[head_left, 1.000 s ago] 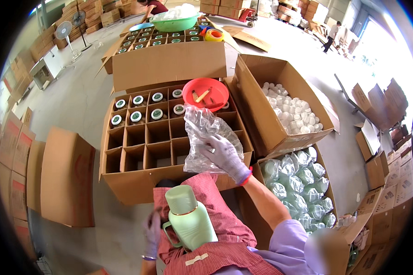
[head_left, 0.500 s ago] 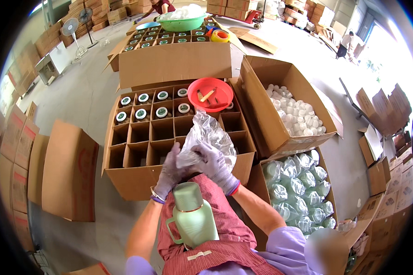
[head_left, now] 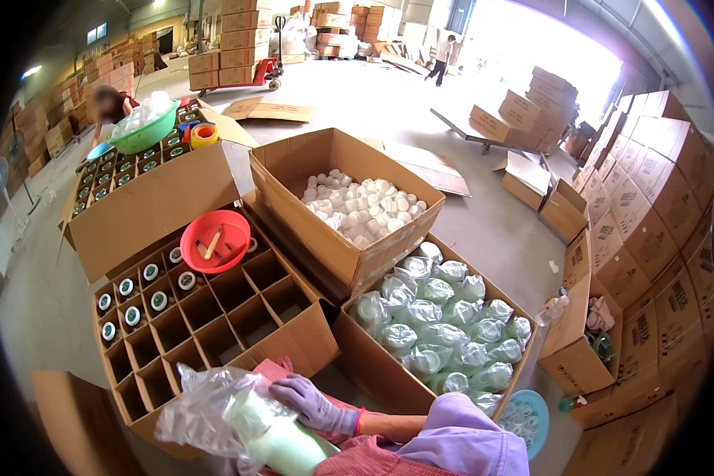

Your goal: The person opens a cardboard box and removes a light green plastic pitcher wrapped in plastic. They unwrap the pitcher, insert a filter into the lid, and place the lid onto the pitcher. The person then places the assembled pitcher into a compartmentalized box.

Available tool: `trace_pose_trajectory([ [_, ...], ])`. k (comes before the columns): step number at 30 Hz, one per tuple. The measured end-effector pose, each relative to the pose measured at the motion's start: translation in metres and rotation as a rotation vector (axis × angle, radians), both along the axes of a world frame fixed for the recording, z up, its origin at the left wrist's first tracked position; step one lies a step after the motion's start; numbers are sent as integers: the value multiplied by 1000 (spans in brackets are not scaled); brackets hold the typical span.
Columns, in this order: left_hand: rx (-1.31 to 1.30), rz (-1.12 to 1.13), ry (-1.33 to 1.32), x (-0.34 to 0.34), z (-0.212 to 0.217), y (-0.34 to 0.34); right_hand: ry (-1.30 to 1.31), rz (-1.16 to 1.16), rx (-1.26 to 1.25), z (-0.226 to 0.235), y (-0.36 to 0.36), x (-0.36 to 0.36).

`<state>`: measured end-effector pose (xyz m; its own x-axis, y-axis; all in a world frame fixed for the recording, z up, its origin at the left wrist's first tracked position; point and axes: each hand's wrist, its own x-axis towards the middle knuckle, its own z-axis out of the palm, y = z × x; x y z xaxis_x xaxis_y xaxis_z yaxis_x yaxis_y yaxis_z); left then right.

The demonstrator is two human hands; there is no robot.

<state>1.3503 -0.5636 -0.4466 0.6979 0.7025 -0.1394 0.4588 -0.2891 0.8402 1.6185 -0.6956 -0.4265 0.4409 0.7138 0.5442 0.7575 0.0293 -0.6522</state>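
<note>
A mint-green jug [head_left: 289,446] lies tilted at my lap, its upper end inside a clear plastic bag [head_left: 194,408]. My right hand [head_left: 316,403], in a pale purple-grey glove, rests at the bag's edge by the jug, fingers bent over the film. My left hand does not show; the bag and jug cover the area where it could be. In front stands a divided carton [head_left: 214,339]; some compartments hold items with white-rimmed green tops [head_left: 159,301]. A red bowl [head_left: 190,238] with a yellowish-handled tool [head_left: 213,243] sits on its dividers.
An open carton of white caps [head_left: 357,198] stands beyond. To the right, another carton holds several bagged pale-green jugs [head_left: 436,317], beside a blue basin [head_left: 525,420]. Stacked cartons [head_left: 650,198] line the right. A green basin [head_left: 147,131] and a person [head_left: 113,105] are far left.
The view has swung to the right. The bag, held before in both hands above the divided carton, now covers the jug's upper end. My left hand has gone out of sight.
</note>
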Motion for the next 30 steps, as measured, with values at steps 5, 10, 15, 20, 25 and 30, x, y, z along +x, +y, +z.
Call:
trace_pose_trajectory([
  [5, -130, 10, -57, 20, 47, -22, -281, 79, -162, -18, -35, -16],
  [10, -376, 162, -155, 3, 76, -42, -252, 530, -84, -47, -111, -34],
  [15, -514, 211, -363, -41, 112, -41, -427, 698, -305, -29, -112, -33],
  [20, -399, -4, 555, -47, 120, -19, -420, 748, -347, 11, -106, -44],
  [25, -799, 123, -56, -124, 38, -42, 88, 601, -211, 25, -76, -69],
  [30, -1059, 372, -700, -67, 50, 17, 482, 174, -101, 74, 28, -56],
])
